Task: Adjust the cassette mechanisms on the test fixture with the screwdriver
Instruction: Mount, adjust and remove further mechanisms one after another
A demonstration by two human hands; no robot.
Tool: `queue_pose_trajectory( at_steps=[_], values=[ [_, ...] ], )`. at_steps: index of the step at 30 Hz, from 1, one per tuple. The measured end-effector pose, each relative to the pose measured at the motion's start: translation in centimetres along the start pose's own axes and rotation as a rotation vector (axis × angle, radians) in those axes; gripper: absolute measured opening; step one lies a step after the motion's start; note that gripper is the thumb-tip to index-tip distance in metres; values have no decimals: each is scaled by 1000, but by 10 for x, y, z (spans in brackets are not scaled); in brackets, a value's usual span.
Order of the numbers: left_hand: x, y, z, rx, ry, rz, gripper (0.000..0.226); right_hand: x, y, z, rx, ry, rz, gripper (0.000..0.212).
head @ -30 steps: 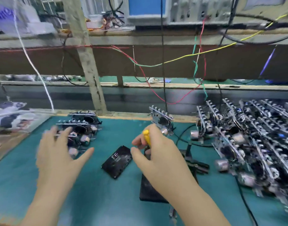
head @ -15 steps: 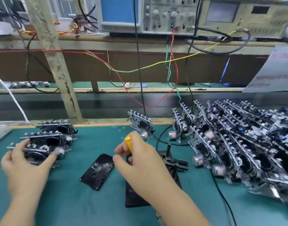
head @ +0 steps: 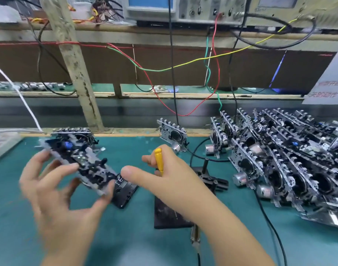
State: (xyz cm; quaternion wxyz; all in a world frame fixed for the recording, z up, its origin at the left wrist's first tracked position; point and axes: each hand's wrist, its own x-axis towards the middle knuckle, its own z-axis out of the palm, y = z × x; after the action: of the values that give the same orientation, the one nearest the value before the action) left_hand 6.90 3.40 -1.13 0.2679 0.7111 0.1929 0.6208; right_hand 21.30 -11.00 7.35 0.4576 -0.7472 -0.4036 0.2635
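My left hand grips a cassette mechanism, blurred, raised above the green mat at the left. My right hand holds a yellow-handled screwdriver upright in its fingers, with the thumb stretched toward the mechanism. Under my right hand stands the black test fixture on its dark base plate. A black cassette tape lies flat on the mat between my hands, partly hidden by the mechanism.
A small pile of mechanisms sits at the back left. One mechanism stands upright in the middle, and several more crowd the right side. Test instruments with hanging wires sit on the shelf above. A black cable crosses the mat.
My left hand reached to the left pile, took hold of a mechanism and brought it up toward the middle. My right hand kept the screwdriver over the fixture.
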Motion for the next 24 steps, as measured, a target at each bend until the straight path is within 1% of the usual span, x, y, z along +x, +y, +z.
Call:
queue_pose_trajectory(
  at_steps=[1,2,3,5,8,10,11,13,15,17,19,20,22,24],
  values=[
    [-4,13,9,-9,-50,134,62,0,0,-2,-25,-16,25,65],
    [-4,30,22,-32,-88,226,58,-1,0,-6,-23,-28,40,71],
    [-7,38,32,-66,-107,264,55,-2,1,-11,1,-28,48,76],
    [-7,52,49,-135,-110,257,55,-5,5,-25,44,-3,55,81],
    [-4,67,70,-171,-190,257,52,-10,9,-42,-35,39,58,84],
    [-2,71,78,-234,-289,257,64,-11,15,-52,-73,102,49,82],
    [0,69,78,-247,-345,245,76,-10,18,-59,-86,129,48,80],
    [5,58,72,-178,-431,180,100,-9,26,-77,-147,151,48,77],
    [12,43,62,-74,-504,12,113,-6,33,-97,-272,109,45,72],
    [18,32,56,-36,-672,-156,114,-3,39,-107,-396,13,58,66],
    [20,23,57,26,-881,-199,114,2,48,-108,-457,-50,45,62],
    [21,19,59,57,-950,-197,113,4,52,-107,-476,-63,27,60],
    [24,13,63,100,-1028,-197,108,9,58,-104,-513,-93,7,59],
    [28,8,64,139,-1062,-216,103,15,64,-104,-551,-125,-1,61]
  ],
)
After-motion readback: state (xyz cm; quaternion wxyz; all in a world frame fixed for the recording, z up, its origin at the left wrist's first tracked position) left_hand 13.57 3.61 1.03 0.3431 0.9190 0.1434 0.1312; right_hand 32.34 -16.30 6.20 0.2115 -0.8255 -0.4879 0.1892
